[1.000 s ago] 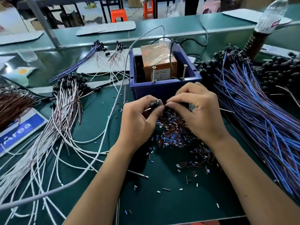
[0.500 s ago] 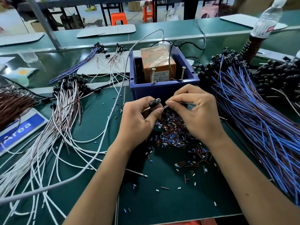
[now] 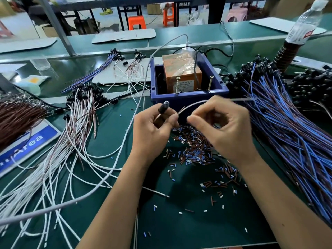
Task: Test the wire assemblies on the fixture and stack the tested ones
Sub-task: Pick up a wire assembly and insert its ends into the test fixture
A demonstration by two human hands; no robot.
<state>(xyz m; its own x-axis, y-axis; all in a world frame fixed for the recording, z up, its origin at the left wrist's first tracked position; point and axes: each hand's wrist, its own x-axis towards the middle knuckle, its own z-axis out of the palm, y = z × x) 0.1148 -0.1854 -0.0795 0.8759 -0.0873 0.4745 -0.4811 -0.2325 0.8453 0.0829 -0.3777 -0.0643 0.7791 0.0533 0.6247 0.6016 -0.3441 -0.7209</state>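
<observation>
We've got left hand mid-frame gripping black cap end of wire assembly. Right hand fingers curled, prob pinching wire's other stretch, blur hides it tbh. Fixture = blue box w/ two screws, just above hands. White stack left, blue pile right. Risk imo: bare ends miss screws, false fail, or wire snags blue pile. Bare tips hard to make out.

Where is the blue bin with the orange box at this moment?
In the head view the blue bin sits centre frame on the green table, just behind both hands, with the orange box inside it. The blue wire pile lies to its right.
</observation>
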